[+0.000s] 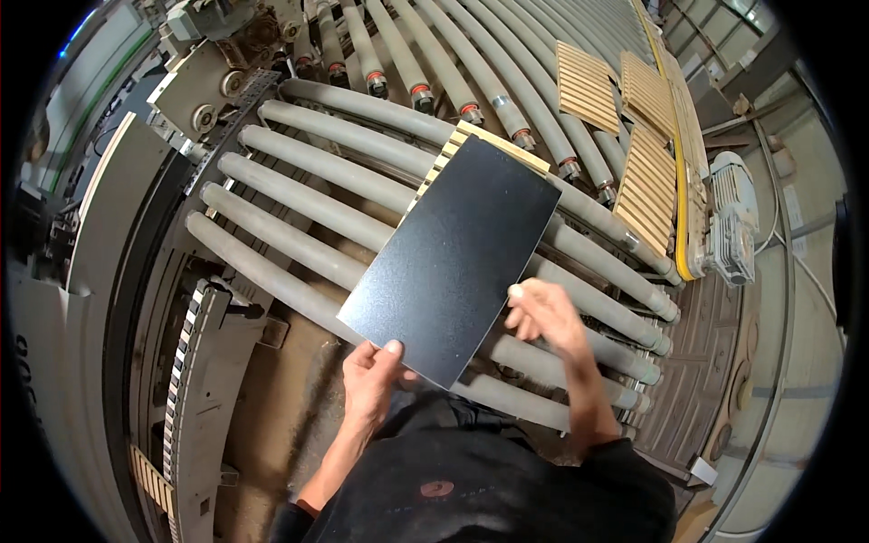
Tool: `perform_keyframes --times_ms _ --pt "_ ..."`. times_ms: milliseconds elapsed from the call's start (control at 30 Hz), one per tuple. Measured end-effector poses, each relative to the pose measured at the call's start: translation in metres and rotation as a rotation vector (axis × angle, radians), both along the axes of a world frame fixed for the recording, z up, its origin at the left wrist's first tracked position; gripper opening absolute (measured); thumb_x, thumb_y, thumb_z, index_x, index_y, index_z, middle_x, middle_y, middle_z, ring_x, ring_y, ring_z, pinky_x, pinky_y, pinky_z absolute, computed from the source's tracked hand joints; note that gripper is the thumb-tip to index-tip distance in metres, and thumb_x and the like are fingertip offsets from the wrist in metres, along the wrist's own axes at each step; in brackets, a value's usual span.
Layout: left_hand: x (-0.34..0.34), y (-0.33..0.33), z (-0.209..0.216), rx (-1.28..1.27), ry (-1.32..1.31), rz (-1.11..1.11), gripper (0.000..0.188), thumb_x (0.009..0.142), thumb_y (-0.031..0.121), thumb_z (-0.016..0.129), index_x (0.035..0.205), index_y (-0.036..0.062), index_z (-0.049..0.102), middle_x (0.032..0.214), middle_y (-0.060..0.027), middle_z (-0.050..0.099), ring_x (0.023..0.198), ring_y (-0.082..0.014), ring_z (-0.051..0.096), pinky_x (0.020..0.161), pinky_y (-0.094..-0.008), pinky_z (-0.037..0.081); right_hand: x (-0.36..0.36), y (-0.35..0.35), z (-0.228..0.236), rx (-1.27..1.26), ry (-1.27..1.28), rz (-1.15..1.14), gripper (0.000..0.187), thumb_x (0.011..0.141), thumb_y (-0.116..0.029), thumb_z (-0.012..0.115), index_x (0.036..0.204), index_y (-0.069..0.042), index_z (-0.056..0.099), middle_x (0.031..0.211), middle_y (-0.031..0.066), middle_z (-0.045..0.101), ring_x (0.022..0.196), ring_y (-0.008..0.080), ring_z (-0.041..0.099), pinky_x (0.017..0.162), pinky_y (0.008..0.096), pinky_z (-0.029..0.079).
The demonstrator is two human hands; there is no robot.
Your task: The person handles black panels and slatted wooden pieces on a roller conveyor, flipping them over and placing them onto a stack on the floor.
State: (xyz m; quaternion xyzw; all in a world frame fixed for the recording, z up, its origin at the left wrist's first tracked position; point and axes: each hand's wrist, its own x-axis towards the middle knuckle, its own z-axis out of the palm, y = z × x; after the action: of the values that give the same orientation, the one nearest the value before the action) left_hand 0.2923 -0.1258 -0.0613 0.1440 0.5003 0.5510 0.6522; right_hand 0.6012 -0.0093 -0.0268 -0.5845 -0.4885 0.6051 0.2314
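Note:
A black rectangular panel [453, 262] with a slight sheen lies slantwise in front of me, over the grey rollers. My left hand [369, 376] grips its near left corner, thumb on top and the other fingers mostly hidden beneath. Beside the panel's right edge is my right hand [548, 317], its fingers curled in and the thumb close to the edge. Whether anything is between those fingers cannot be made out. Pale slatted wood [507, 154] sticks out from under the panel's far end and far left side.
Grey rollers [308, 172] run crosswise below the panel, and more fan out beyond. Several slatted wooden pieces [647, 185] lie at the right, by a yellow rail [679, 181]. A grey motor [731, 217] stands outside it. Machine frames [204, 380] flank the left.

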Motion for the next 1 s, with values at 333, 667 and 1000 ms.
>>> perform_keyframes --times_ms 333,667,1000 --pt "0.043 0.018 0.004 -0.051 0.092 0.079 0.032 0.101 0.024 0.080 0.106 -0.0043 0.066 0.089 -0.0118 0.076 0.072 -0.0181 0.074 0.067 -0.0305 0.064 0.045 0.189 0.015 0.944 -0.644 0.165 0.071 0.091 -0.054 0.082 0.136 0.000 0.068 0.134 0.0235 0.069 0.127 0.0358 0.065 0.110 0.0481 0.049" --pt "0.074 0.044 0.020 -0.067 0.406 0.135 0.062 0.094 0.019 0.085 0.137 -0.0146 0.057 0.123 -0.0167 0.071 0.109 -0.0289 0.071 0.104 -0.0439 0.055 0.022 0.329 -0.010 0.134 -0.284 0.692 0.092 0.084 -0.072 0.079 0.139 0.000 0.069 0.121 0.0165 0.074 0.111 0.0251 0.071 0.096 0.0403 0.054" --pt "0.070 0.078 0.033 0.052 0.217 0.377 0.077 0.078 0.021 0.097 0.140 -0.0047 0.059 0.127 -0.0148 0.071 0.112 -0.0252 0.071 0.101 -0.0416 0.058 0.069 0.285 -0.018 0.198 0.206 0.539 0.095 0.083 -0.050 0.090 0.153 0.003 0.054 0.139 0.0137 0.067 0.126 0.0223 0.063 0.109 0.0376 0.050"
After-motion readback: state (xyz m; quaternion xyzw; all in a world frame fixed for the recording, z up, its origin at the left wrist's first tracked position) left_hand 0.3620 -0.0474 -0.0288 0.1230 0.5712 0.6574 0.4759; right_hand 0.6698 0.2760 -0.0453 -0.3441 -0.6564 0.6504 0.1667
